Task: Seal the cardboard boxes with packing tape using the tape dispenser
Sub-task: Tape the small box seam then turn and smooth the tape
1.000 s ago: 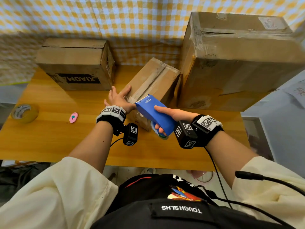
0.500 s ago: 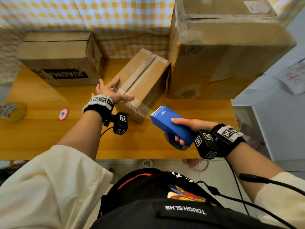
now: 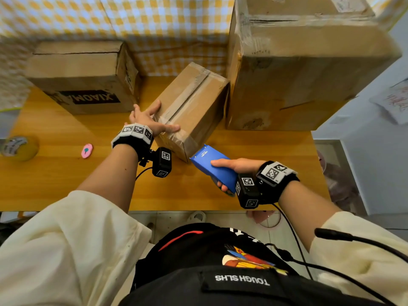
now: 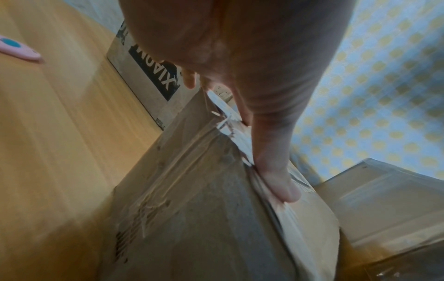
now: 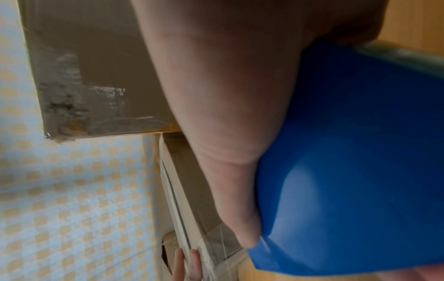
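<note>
A small cardboard box with clear tape along its top seam lies at an angle in the middle of the wooden table. My left hand rests on its near left corner. The thumb lies flat along the top's near edge, and the fingers reach along the left side. My right hand grips a blue tape dispenser. The dispenser's front end sits close to the box's near lower corner. In the right wrist view a thin clear tape film shows between the dispenser and the box.
A large cardboard box stands just right of the small one. A printed box stands at the back left. A tape roll and a small pink object lie at the table's left. A checked cloth hangs behind.
My right hand drew the dispenser off the box top's near edge, down and toward me; its front end is now by the box's near lower corner. The left hand stayed on the box.
</note>
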